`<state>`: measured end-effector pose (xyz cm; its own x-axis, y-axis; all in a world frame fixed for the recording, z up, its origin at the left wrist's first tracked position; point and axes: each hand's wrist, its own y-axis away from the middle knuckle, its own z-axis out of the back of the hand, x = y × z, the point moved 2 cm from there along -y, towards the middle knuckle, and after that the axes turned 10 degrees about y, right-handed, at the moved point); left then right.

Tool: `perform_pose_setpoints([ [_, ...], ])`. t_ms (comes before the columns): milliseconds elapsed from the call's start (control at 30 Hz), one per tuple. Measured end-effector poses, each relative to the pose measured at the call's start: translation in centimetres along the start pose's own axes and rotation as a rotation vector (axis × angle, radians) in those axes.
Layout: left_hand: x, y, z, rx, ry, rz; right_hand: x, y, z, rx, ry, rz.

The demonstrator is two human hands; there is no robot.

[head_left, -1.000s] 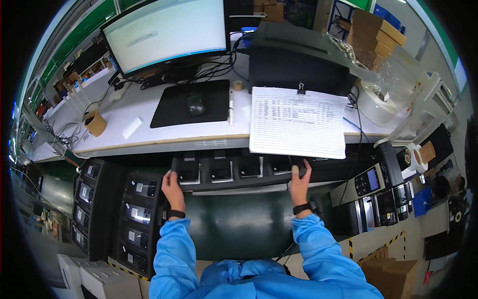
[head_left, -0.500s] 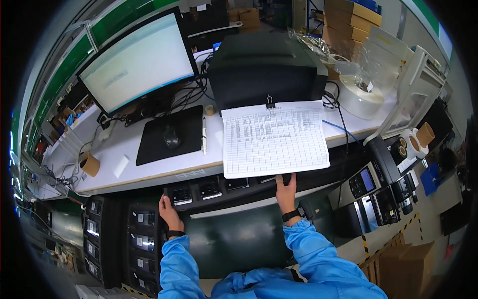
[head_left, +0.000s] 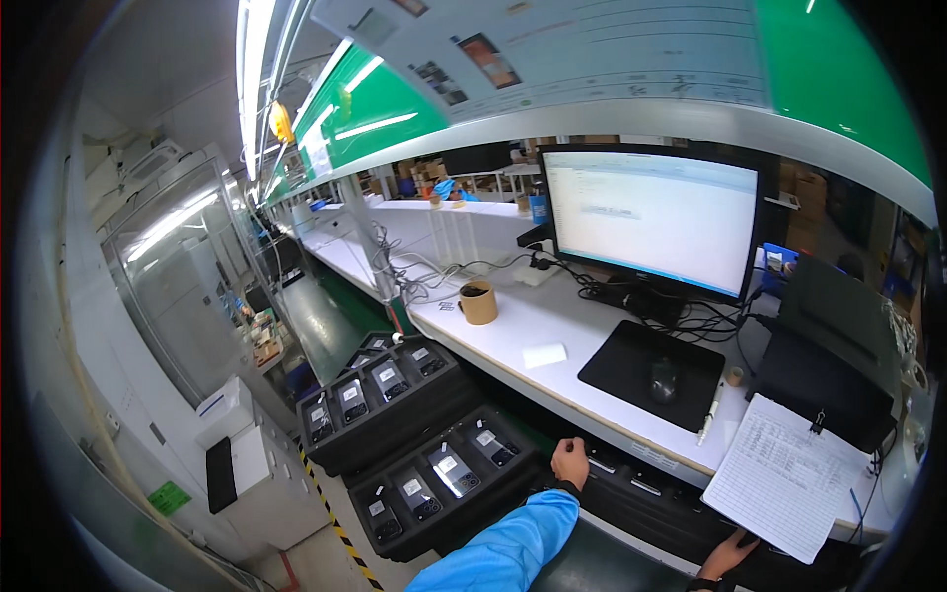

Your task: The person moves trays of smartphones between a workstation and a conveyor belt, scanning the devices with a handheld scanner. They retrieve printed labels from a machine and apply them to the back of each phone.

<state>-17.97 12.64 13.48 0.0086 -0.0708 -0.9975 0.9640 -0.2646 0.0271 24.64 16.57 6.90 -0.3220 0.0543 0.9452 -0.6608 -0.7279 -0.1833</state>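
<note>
Head view, taking the white bench (head_left: 592,340) as the landmark.

Left hand (head_left: 569,462) is sitting just below the bench's front edge, curled on the near rim of a black tray (head_left: 651,493) that is running along under the bench. The knuckles are facing the camera, so I cannot tell whether the fingers are closed on the rim or merely resting on it. Blue sleeve (head_left: 503,548) is coming up from the lower edge.

Right hand (head_left: 728,555) is showing only in part, low under the bench's right end, beneath the overhanging clipboard sheet (head_left: 784,474). It seems to be touching the same tray's edge; the fingers are hidden, so grip is unknowable.

On the bench: a monitor (head_left: 646,217) is glowing at the back, a mouse (head_left: 663,380) is lying on a black mat (head_left: 651,370), a white pen (head_left: 708,419) beside the mat, a brown tape roll (head_left: 478,303) to the left.

Left of the bench and lower, two more black trays (head_left: 404,434) are holding rows of phones, screens up.

Judgement: both hands appear to be handling the tray under the bench. Doing it well would mean keeping both hands level and moving together, so the tray is not twisting, and minding the clipboard sheet hanging over the right hand.
</note>
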Motion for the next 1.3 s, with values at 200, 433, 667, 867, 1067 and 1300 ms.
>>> perform_pose_setpoints([
  [200,-0.5,-0.1,2.0,0.283,-0.031,-0.088,5.5,1.0,2.9,-0.006,-0.070,0.021],
  [433,-1.3,-0.9,2.7,0.362,-0.124,-0.098,5.4,0.5,3.6,0.169,-0.062,-0.037],
  [667,3.2,-1.0,4.5,0.588,0.104,0.005,-1.1,-2.4,1.1,0.249,-0.117,-0.002],
  [867,12.2,5.3,18.5,0.689,-0.170,-0.224,-2.9,-0.7,4.7,0.277,-0.335,-0.377],
  [1067,17.4,8.7,32.2,0.632,-0.691,-0.421,-0.3,9.3,7.0,0.553,-0.222,-0.608],
  [1300,18.0,8.2,32.4,0.467,-0.573,-0.405,2.4,14.5,-1.5,0.546,-0.193,-0.722],
])
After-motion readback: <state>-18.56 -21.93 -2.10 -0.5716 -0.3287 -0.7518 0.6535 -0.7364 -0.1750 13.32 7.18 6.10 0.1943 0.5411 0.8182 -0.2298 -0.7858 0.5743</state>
